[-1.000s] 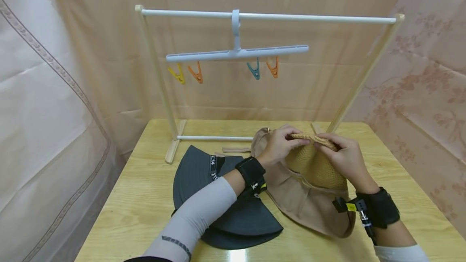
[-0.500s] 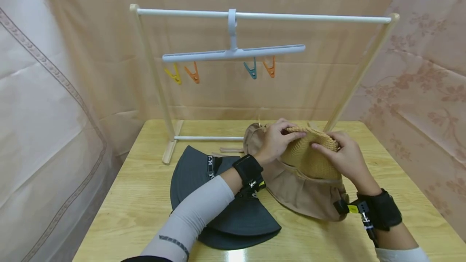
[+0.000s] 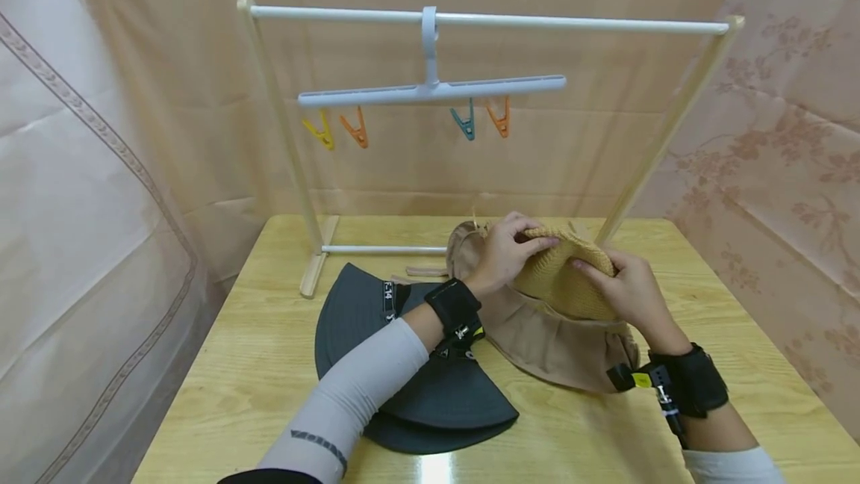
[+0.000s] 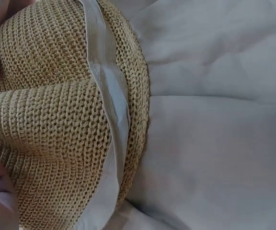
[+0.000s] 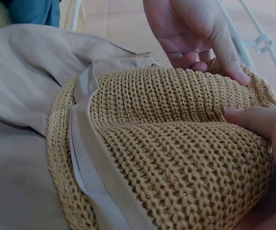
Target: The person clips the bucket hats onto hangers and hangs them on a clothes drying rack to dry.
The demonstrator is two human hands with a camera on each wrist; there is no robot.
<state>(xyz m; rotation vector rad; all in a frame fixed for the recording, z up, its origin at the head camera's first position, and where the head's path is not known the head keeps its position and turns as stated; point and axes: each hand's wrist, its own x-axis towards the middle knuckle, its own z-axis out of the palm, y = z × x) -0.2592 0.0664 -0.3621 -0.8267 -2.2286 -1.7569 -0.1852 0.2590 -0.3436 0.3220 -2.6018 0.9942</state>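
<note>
A tan sun hat with a knitted straw crown point(image 3: 564, 286) and a wide cloth brim point(image 3: 537, 349) is held between both hands at the right of the table, brim toward the person. My left hand point(image 3: 505, 251) pinches the upper left of the crown, thumb on the near side. My right hand point(image 3: 631, 290) grips the crown's right side, its thumb pressing into the weave. The right wrist view shows both thumbs on the straw point(image 5: 176, 143); in the left wrist view a cloth band point(image 4: 111, 91) runs round the crown's base. The fingers behind the crown are mostly hidden.
A dark folded bucket hat point(image 3: 443, 394) lies under my left forearm. Behind stands a rack with a white top rail point(image 3: 571, 22). From it hangs a pale blue hanger point(image 3: 430, 92) with several clips, including a yellow clip point(image 3: 321, 131) and a teal clip point(image 3: 465, 122).
The crown's top edge has spread from a tight fold into a wider, slumped shape. My right hand has shifted slightly down its side, and the brim's near edge has drawn back from the person.
</note>
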